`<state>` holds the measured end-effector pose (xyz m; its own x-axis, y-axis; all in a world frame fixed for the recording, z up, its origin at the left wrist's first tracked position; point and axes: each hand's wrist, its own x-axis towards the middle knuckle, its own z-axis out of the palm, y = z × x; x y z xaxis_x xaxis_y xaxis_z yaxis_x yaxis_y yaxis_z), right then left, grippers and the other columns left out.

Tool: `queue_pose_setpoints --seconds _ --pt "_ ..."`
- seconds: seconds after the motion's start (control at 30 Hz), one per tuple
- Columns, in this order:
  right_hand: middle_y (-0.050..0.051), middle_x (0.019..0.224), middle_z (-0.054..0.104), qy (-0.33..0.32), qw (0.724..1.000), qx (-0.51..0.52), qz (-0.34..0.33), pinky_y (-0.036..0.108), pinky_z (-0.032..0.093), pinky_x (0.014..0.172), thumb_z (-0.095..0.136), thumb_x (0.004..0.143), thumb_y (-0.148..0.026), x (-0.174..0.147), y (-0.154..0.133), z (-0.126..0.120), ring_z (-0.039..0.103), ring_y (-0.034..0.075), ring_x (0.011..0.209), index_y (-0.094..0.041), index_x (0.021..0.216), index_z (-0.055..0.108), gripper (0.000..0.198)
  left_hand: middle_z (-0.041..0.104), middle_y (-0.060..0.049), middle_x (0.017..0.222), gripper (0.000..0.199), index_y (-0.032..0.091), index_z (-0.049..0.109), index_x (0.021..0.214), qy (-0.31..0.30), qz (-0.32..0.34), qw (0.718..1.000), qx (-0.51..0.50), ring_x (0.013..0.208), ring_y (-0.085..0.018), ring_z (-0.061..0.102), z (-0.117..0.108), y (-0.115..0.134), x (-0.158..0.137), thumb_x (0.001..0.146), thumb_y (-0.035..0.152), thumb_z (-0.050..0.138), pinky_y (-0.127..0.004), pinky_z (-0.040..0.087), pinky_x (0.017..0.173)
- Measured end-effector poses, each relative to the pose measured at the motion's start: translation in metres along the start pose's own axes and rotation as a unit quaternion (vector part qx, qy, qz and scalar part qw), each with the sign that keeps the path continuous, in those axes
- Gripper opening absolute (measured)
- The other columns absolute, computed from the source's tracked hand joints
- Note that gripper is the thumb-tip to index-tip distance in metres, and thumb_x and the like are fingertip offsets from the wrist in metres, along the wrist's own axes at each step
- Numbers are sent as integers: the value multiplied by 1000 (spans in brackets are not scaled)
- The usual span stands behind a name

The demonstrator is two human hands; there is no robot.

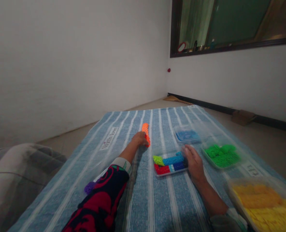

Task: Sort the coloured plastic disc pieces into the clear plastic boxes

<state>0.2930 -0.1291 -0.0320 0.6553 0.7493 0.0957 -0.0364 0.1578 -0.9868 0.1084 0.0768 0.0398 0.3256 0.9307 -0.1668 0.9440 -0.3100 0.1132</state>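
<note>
On the striped cloth, my left hand (140, 138) closes its fingers round the near part of an orange strip of small bumpy pieces (145, 127). The strip lies lengthwise, pointing away from me. To its right sits a clear plastic box (166, 174) with lime, light blue, red and dark blue strips in it. My right hand (193, 162) grips this box at its right edge; the thumb is hidden. Under my left forearm, a purple piece (89, 187) shows in part beside a clear lid or tray.
To the right stand clear boxes of blue pieces (187, 135), green pieces (222, 155) and yellow and orange pieces (266, 206). The blue striped cloth (155, 199) covers the table. A grey-white draped bundle (19, 180) is at the left, and a white wall (85, 64) behind.
</note>
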Motion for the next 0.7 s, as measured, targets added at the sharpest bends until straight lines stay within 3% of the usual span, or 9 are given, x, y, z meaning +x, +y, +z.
queue_pose_setpoints --seconds 0.43,0.7 --pt "12 113 67 -3 1000 -3 3 43 43 97 59 76 -58 -1 -1 0 60 28 109 -15 115 60 59 69 -13 106 48 15 65 98 6 -20 1000 21 99 -26 65 2 5 -4 55 34 77 -24 48 70" --pt "13 112 68 -6 1000 -11 -3 42 45 95 59 77 -56 -1 -1 -1 62 28 106 -14 116 61 58 67 -12 113 56 16 62 110 11 -12 1000 26 104 -26 62 1 11 -7 58 29 76 -25 47 76"
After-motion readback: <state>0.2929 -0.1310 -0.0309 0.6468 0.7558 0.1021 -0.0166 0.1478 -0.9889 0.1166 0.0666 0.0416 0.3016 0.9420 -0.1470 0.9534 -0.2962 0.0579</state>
